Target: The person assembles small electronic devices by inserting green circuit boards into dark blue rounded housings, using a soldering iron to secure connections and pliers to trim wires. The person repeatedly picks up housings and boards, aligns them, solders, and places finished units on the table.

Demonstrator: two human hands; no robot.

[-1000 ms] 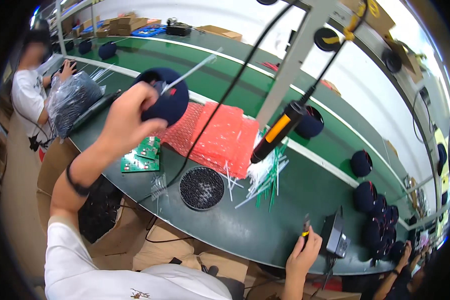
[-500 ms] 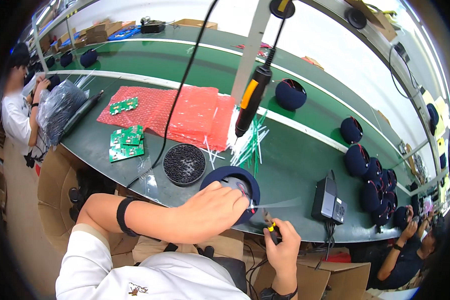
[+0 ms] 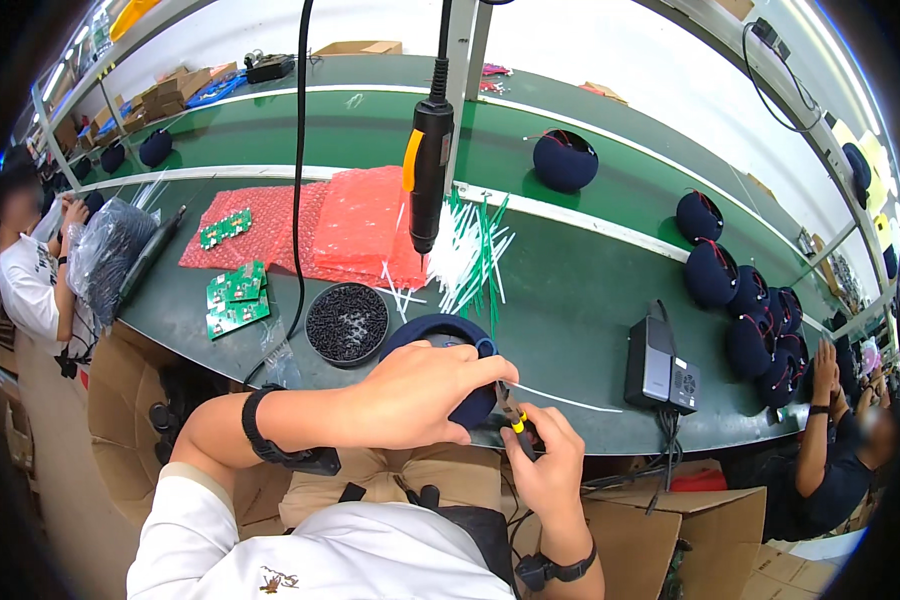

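Observation:
My left hand [image 3: 415,390] lies across a navy fabric-covered round shell [image 3: 432,326] at the table's front edge and grips it. The index finger reaches toward the shell's right side. From there a thin white cable tie [image 3: 570,400] sticks out to the right, its tail resting low over the table. In my right hand [image 3: 550,460] are cutting pliers [image 3: 516,420] with black and yellow handles. Their jaws touch or nearly touch the tie beside my left index fingertip; whether they are closed on it I cannot tell. My left hand hides most of the shell's inside.
A round tray of black screws [image 3: 347,324], green circuit boards [image 3: 236,300], pink bubble wrap [image 3: 350,225] and white and green cable ties [image 3: 470,250] lie beyond. An electric screwdriver [image 3: 430,180] hangs above. Rightward stand a grey device [image 3: 660,365] and several navy shells [image 3: 750,335]. Co-workers sit both sides.
The pliers have come up from below to the cable tie beside the shell. My left index finger has stretched out toward the tie. The whole view has shifted slightly.

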